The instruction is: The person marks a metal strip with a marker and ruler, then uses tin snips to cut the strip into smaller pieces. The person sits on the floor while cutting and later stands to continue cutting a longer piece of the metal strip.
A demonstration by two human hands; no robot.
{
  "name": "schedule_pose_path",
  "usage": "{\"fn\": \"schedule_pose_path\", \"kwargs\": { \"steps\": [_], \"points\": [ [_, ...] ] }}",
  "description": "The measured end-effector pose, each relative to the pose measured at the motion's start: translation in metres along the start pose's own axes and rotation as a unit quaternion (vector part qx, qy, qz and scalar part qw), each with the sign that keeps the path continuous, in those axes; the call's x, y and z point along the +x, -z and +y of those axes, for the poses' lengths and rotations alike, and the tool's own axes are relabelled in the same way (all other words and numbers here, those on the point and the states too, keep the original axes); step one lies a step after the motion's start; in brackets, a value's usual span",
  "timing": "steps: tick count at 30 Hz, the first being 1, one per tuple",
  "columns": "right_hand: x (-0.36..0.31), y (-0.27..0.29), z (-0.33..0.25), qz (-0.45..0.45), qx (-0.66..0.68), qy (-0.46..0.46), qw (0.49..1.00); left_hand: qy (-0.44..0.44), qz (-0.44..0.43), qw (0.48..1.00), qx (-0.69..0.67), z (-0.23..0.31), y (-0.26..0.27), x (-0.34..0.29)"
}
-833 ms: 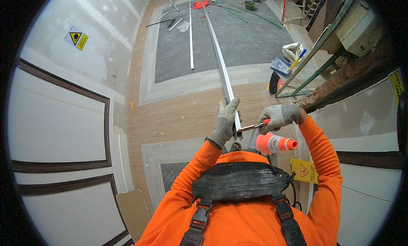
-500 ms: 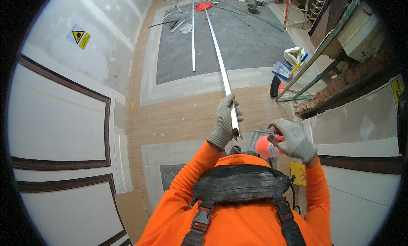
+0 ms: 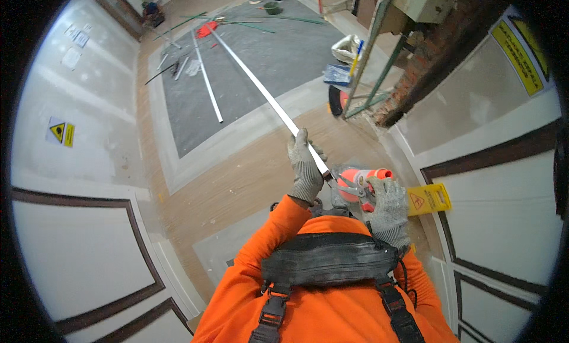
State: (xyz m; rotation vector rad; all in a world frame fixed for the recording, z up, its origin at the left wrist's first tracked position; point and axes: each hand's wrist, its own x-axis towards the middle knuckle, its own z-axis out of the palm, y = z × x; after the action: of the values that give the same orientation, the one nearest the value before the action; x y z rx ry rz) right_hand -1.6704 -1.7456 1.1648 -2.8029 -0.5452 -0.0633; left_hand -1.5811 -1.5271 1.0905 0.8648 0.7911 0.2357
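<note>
A long white metal channel [image 3: 261,89] runs from the far floor up to my waist. My gloved left hand [image 3: 306,170] is closed around it close to its near end. In my gloved right hand [image 3: 388,208] are tin snips with red handles [image 3: 368,205]. The snips' grey jaws point left at the near end of the channel; whether they touch it I cannot tell. Behind the snips shows an orange cone [image 3: 380,174], partly covered by them and by my hand.
Another metal strip [image 3: 206,82] lies on the grey floor panel, beyond it a red cloth [image 3: 207,29] and green rods. At right stand a yellow sign [image 3: 430,199], a blue tray [image 3: 338,75], a white sack [image 3: 345,48] and leaning green bars [image 3: 379,76]. A panelled wall is at left.
My right hand has moved left with the tin snips, bringing their jaws to the channel's end. The view has turned right, and the channel now slants more.
</note>
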Motion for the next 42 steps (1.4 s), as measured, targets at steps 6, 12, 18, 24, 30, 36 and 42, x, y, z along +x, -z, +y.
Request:
{"fn": "schedule_pose_path", "kwargs": {
  "steps": [6,12,18,24,30,36,42],
  "points": [
    [-0.005,-0.006,-0.006,0.004,-0.033,-0.07,0.997,0.011,-0.014,1.0,-0.019,-0.016,-0.009,0.005],
    [-0.009,-0.015,-0.007,0.021,-0.003,-0.084,0.996,0.012,-0.025,1.0,-0.01,-0.017,-0.015,0.0],
    [-0.008,-0.014,-0.012,0.023,0.05,-0.1,0.994,0.013,-0.004,1.0,0.002,-0.019,-0.014,-0.001],
    [-0.008,-0.013,-0.017,-0.066,0.241,-0.192,0.949,0.01,-0.05,0.998,-0.043,-0.017,-0.011,-0.007],
    [-0.007,-0.023,-0.008,-0.114,0.233,-0.115,0.959,0.022,-0.043,0.996,-0.069,-0.022,-0.006,0.0],
    [-0.005,-0.025,-0.003,-0.145,0.243,-0.09,0.955,0.008,-0.045,0.995,-0.085,-0.021,-0.008,-0.002],
    [-0.005,-0.03,-0.005,-0.142,0.27,-0.142,0.942,0.014,-0.025,0.997,-0.065,-0.018,-0.007,0.001]
  ]
}}
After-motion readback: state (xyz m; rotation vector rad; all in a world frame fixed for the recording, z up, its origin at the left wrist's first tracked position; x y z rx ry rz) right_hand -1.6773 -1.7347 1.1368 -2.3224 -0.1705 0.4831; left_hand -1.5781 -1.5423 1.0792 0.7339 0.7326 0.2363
